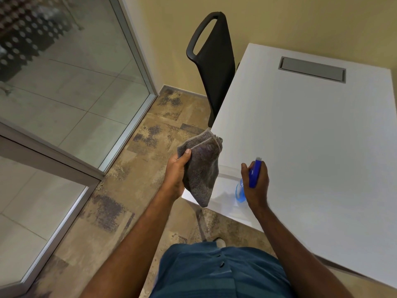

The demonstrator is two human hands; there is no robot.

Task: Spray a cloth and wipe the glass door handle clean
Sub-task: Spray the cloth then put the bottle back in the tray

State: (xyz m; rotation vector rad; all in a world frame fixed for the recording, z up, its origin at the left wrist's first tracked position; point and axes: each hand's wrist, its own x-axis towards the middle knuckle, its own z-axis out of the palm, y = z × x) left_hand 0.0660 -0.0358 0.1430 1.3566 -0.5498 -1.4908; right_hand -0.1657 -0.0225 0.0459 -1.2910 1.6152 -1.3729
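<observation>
My left hand (176, 174) grips a folded grey cloth (202, 166), held up over the near corner of the white table (311, 147). My right hand (255, 183) is wrapped around a spray bottle (247, 181) with a blue trigger head and clear body of blue liquid. The nozzle points left toward the cloth, a short gap away. A darker patch shows on the cloth's face. The glass door (43, 190) stands at the left; its handle is out of view.
A black chair (214, 61) stands at the table's far corner against the yellow wall. A grey cable hatch (312, 69) is set in the tabletop. Glass panels with aluminium frames (133, 54) line the left. Patterned brown carpet (129, 190) covers the floor between.
</observation>
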